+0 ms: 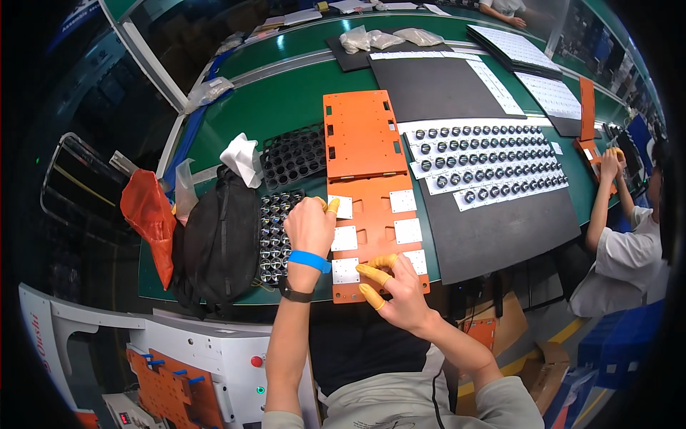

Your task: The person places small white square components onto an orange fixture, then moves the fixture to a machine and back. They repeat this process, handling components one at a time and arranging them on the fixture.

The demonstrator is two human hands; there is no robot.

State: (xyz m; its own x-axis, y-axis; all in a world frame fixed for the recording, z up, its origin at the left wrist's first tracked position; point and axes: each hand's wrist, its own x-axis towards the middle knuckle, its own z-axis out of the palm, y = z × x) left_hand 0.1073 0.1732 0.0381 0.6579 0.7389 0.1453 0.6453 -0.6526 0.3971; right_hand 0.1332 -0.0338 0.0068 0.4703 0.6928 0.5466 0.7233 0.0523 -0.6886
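An orange fixture (371,239) lies opened out in front of me, its raised lid (359,136) hinged at the far side. Small white square plates sit in two columns on it. At the upper left plate (343,207) is my left hand (309,227), its fingers curled together; what they grip is hidden. My right hand (404,294) hovers over the near end, thumb and fingers apart, with no object visible between them. Below its fingertips is the lower left plate (346,271); another plate (415,262) lies partly behind the hand. Yellow cots cover fingers on both hands.
Left of the fixture stand a black tray of round parts (275,236), an empty-celled black tray (293,154) and a black bag (225,236). Rows of black round parts on white strips (493,161) lie on a dark mat (500,232). A co-worker (632,243) works at right.
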